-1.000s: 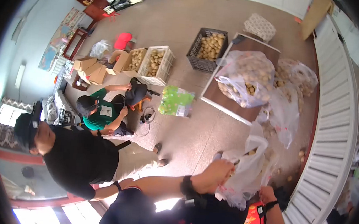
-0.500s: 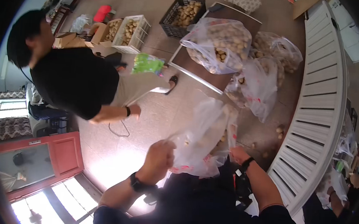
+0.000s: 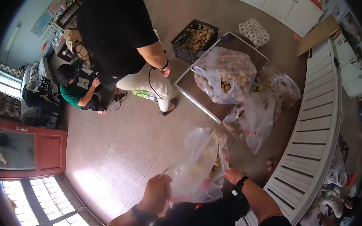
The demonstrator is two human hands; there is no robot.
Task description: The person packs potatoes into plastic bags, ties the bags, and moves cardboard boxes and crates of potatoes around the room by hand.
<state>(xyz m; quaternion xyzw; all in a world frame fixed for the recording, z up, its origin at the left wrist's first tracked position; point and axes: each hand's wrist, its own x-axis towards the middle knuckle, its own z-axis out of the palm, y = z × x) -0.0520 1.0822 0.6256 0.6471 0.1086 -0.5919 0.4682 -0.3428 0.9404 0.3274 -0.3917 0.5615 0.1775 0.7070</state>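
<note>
A thin translucent plastic bag [image 3: 196, 166] with red print hangs in front of my body, stretched between my two hands. Several potatoes [image 3: 217, 162] show through its right side. On the left, my left hand [image 3: 157, 192] is closed in a fist on the bag's edge. My right hand [image 3: 233, 175] pinches the opposite edge, just beside the potatoes. Folds of plastic hide the bag's bottom, so whether it touches the floor I cannot tell.
Beyond it, a large bag of potatoes [image 3: 227, 76] rests on a low brown table [image 3: 191, 86], with more filled bags [image 3: 258, 122] to the right. A black crate [image 3: 181, 50] holds potatoes. A person in black [image 3: 115, 28] stands left; another in green [image 3: 71, 92] sits low. White railing [image 3: 308, 155] runs along the right.
My view has shifted, and the bag with both hands appears lower in it. The standing person appears farther right and higher. A seated person in green has come into sight.
</note>
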